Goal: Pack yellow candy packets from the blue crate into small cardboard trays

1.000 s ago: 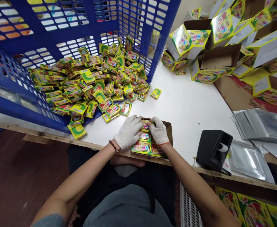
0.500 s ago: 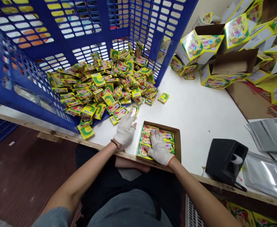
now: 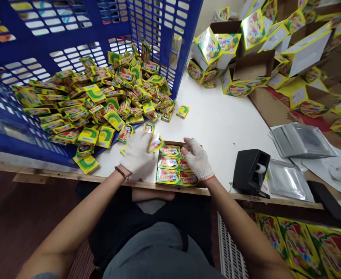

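Observation:
Both my hands wear white knit gloves. My left hand (image 3: 137, 155) is closed round a small yellow-green packet (image 3: 155, 142), lifted just left of the brown carton (image 3: 184, 144) at the table's front edge. The carton holds rows of the same packets (image 3: 170, 176), lying flat and face up. My right hand (image 3: 197, 161) rests over the carton's right side with its fingers curled loosely, and nothing shows in it. A heap of loose packets (image 3: 100, 97) spills from the tipped blue crate (image 3: 71, 35) right behind my left hand.
A black tape dispenser (image 3: 250, 170) stands right of the carton. Silver foil bags (image 3: 301, 141) lie further right. Printed open boxes (image 3: 246, 46) pile up at the back right. One stray packet (image 3: 182, 111) lies on the white table (image 3: 225, 120).
My left hand left the carton, reached to the heap's edge and came back holding a packet. My right hand stayed at the carton. The camera view shifted.

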`<control>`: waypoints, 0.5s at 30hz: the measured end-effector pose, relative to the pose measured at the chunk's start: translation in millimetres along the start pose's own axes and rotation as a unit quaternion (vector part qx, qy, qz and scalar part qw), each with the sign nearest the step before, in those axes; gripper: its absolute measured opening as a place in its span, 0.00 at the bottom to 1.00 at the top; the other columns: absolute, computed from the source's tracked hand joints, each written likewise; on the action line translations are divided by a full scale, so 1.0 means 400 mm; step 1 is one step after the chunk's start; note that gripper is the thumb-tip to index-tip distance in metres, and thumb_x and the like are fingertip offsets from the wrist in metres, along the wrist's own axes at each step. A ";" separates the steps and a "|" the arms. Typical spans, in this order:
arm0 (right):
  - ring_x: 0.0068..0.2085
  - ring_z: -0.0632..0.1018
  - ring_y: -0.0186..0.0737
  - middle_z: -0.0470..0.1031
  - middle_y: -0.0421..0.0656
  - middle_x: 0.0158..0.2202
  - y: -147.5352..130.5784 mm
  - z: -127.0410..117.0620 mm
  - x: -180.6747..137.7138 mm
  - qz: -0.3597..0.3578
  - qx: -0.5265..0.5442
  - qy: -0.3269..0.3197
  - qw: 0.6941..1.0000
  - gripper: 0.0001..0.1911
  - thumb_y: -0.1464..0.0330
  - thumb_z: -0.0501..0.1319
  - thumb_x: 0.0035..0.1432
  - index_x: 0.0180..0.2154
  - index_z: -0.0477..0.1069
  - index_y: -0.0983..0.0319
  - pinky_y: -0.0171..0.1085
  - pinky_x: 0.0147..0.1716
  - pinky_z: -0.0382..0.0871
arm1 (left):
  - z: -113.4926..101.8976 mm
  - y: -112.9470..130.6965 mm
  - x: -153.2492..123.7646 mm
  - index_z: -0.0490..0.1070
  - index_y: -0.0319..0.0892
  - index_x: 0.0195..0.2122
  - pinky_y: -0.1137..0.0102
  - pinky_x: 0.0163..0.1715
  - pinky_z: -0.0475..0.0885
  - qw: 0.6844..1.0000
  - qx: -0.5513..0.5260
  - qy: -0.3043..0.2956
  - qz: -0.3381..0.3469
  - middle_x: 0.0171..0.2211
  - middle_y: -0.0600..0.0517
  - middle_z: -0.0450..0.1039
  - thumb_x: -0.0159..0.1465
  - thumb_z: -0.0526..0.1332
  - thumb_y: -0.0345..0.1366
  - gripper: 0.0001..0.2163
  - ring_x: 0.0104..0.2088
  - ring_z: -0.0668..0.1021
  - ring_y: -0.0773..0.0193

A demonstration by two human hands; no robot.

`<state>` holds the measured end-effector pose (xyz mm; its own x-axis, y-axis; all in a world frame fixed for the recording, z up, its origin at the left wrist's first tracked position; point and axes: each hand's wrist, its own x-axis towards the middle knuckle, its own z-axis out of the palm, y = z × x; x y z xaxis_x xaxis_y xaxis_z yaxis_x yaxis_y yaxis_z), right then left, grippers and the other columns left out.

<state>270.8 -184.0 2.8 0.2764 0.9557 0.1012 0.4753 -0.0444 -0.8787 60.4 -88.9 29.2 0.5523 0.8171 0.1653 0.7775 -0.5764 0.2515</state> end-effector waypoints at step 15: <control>0.43 0.77 0.45 0.77 0.50 0.47 -0.047 -0.079 -0.075 0.082 -0.484 -0.300 0.818 0.17 0.70 0.53 0.63 0.52 0.70 0.59 0.40 0.40 0.64 | 0.073 0.155 -0.125 0.75 0.43 0.37 0.54 0.55 0.65 0.936 -0.079 -0.150 0.307 0.44 0.46 0.76 0.66 0.57 0.42 0.10 0.47 0.74 0.54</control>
<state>280.1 -220.9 31.0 0.0800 0.8717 -0.4835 0.9920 -0.1173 -0.0475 89.7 -165.8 8.6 0.9588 0.2788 0.0551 0.2446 -0.9081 0.3398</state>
